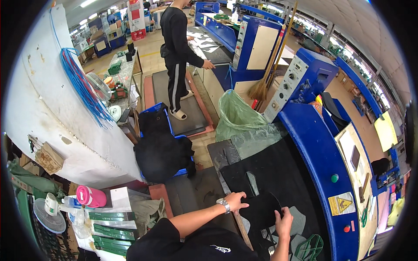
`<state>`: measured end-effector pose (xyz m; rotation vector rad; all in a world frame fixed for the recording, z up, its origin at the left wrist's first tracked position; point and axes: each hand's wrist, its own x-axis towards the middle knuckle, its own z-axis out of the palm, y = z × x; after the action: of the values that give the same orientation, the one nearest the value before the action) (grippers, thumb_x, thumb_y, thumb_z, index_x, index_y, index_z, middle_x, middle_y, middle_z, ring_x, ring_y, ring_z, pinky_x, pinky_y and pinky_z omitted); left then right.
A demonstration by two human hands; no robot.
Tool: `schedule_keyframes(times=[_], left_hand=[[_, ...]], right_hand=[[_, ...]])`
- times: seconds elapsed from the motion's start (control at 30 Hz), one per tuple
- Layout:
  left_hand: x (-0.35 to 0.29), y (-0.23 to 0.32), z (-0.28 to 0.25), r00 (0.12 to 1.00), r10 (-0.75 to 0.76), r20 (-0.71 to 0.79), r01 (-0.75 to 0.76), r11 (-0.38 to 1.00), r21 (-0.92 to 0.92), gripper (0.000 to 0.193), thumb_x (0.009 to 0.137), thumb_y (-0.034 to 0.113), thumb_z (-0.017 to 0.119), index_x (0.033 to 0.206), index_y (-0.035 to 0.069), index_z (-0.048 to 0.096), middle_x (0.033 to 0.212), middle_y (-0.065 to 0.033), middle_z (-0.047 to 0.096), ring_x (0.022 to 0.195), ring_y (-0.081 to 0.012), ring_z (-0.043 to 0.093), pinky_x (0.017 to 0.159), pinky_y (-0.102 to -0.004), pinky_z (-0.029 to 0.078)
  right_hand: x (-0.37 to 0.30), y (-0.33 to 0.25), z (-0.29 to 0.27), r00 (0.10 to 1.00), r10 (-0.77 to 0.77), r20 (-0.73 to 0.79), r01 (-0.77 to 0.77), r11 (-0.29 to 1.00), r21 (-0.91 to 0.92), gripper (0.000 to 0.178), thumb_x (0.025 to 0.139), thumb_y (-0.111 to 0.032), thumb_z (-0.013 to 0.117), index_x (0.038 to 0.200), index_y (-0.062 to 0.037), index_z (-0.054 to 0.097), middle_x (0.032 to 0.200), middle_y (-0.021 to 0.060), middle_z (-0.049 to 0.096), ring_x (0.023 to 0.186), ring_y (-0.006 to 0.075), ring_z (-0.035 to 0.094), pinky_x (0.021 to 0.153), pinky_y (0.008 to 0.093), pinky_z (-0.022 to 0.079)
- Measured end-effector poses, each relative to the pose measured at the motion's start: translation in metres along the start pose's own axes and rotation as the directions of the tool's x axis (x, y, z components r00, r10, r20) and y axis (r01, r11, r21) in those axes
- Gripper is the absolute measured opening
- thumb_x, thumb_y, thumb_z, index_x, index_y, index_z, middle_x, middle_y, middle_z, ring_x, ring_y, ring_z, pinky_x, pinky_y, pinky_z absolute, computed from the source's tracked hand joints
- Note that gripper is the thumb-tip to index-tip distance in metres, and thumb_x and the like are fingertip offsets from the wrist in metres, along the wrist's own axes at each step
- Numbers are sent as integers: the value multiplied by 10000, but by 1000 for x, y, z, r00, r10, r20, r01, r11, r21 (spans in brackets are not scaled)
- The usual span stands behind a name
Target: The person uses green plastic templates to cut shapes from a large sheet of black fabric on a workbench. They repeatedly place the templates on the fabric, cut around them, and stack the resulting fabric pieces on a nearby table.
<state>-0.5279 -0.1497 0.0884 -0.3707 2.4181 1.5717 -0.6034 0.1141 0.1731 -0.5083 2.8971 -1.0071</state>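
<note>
Big blue machine (314,143) curves along the right, its black table (278,169) spreading out to the left of it, near edge hidden under the person's arms. A black sheet (261,213) lies on that table close to the person, a rounded piece with a curved far edge. Left hand (235,202), watch on the wrist, lies on the sheet's left edge, fingers curled down onto it, knuckles up. Right hand (284,224) sits at the sheet's right edge, fingers (278,213) bent and pinching the material; whether they fully close around it, I cannot tell. Far across the table, open black surface runs to a green bag (237,115). Left of the table, a blue crate (162,143) draped in black. Near right, green cutting dies (310,249).
</note>
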Motion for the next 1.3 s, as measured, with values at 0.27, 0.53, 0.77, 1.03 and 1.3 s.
schedule_keyframes(times=[0.27,0.53,0.77,1.03,1.3], left_hand=[[11,34,-28,815,549,186,-557,830,-12,961,752,152,826,1571,152,323,1567,-156,340,1460,-329,346,1195,-410,327],[-12,55,9,717,446,536,-188,864,-467,566,931,132,686,1444,21,475,1374,-97,598,1242,-169,560,1057,-315,448],[-59,53,63,803,306,512,87,788,-609,504,993,394,655,1248,-36,595,1154,-128,715,953,-223,741,816,-348,605],[-163,89,89,976,-28,218,181,662,-727,438,997,300,669,1316,10,591,1226,-74,666,1094,-156,653,886,-335,583],[-321,99,150,877,-417,-239,-81,361,-929,390,1003,205,655,1335,19,573,1226,-86,681,1091,-207,686,875,-380,606]], right_hand=[[-24,-113,-80,874,-430,227,467,872,-146,177,811,-55,772,932,-46,644,737,172,679,654,378,674,575,425,514],[-4,-112,-126,959,-283,4,283,958,56,182,822,28,744,972,20,642,799,177,702,738,279,721,694,330,542],[25,24,-81,978,-108,179,52,955,291,159,859,14,735,988,30,643,833,46,672,769,101,632,687,268,509],[-4,49,-8,820,-248,515,-133,794,594,200,879,-60,771,1033,9,665,814,4,674,734,63,602,650,243,490],[-96,40,52,611,-393,688,-241,735,634,238,935,-131,731,1087,24,632,738,11,639,587,80,597,559,245,477]])
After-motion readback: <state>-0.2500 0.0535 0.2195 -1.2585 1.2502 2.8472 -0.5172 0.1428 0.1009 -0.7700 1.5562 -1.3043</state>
